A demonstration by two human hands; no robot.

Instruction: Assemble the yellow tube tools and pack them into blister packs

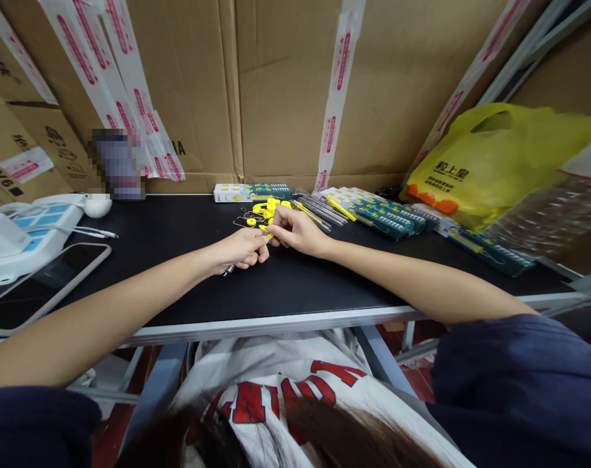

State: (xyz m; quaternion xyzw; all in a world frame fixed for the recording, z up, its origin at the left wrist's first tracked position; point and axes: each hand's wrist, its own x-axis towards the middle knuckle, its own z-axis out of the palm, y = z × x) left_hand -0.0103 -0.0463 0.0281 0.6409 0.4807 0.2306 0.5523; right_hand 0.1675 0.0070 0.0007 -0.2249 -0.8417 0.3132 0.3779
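Observation:
Both hands meet over the middle of the black table. My left hand [244, 250] is closed, with a small yellow piece [264, 228] at its fingertips and a thin metal tip [229, 270] sticking out below the palm. My right hand [298, 232] pinches at the same yellow piece from the right, its fingers touching or nearly touching those of the left. Just behind the hands lies a small pile of yellow parts [266, 208] with thin dark wire hooks [249, 215]. Clear slim tubes [322, 209] lie to the right of the pile.
Green-and-white boxes [373, 211] lie at the back right, beside a yellow plastic bag [495, 162]. One similar box [251, 192] sits at the back edge. A power strip [51, 227] and a tablet [36, 286] are at the left. Cardboard [285, 97] walls the back.

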